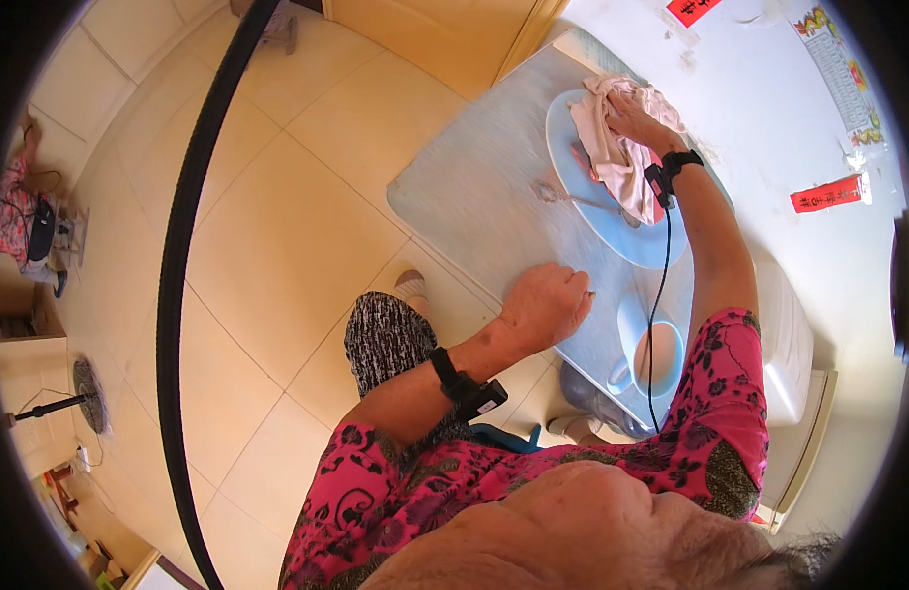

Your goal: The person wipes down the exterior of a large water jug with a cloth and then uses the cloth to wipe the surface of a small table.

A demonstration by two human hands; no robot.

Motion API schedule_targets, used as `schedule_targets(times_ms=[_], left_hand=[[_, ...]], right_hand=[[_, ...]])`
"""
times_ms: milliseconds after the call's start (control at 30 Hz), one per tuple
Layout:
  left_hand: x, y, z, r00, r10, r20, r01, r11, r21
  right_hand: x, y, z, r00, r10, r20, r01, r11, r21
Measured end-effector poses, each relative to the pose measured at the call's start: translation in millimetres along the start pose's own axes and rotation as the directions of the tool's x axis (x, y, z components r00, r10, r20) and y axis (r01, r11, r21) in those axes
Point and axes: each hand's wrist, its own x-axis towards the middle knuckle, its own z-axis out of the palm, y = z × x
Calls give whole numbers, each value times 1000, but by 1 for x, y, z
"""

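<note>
My right hand [635, 122] lies on a crumpled pale pink cloth [616, 166], its fingers bent into the folds. Under the cloth is a light blue round plate or tray [631, 247] with some red on it, partly hidden. A thin, spoon-like thing [598, 203] reaches from the tabletop over the plate's rim; its exact kind is unclear. My left hand [546, 304] is a loose fist above the near edge of the table [476, 155], with nothing visible in it. To its right stands a light blue mug [627, 321] with a handle, close to my body.
Red paper strips [827, 194] hang on the white wall beside the table. A white container [782, 343] stands to the right. A fan [91, 396] and another person [19, 221] are far left. A black cable [178, 243] crosses the view; a thin wire [657, 310] hangs from my right wrist.
</note>
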Motion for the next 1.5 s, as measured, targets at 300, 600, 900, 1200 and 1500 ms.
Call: schedule_targets(times_ms=[300,600,900,1200,1500], left_hand=[[3,-1,-5,1000,-9,-7,8,1000,-10],[-6,-5,1,1000,19,-13,-19,1000,-4],[-9,0,4,1000,0,-28,2,997,75],[-15,-3,5,996,27,-81,-22,998,59],[-18,1,12,998,25,-55,-26,1000,-12]], right_hand=[[95,-39,-2,970,-214,-115,218,976,17],[65,-65,2,892,-365,-268,375,927,-15],[-57,-259,-4,542,-837,-68,839,544,-12],[-74,-265,8,685,-726,58,729,684,-44],[-14,-63,19,991,-128,32,128,885,-448]])
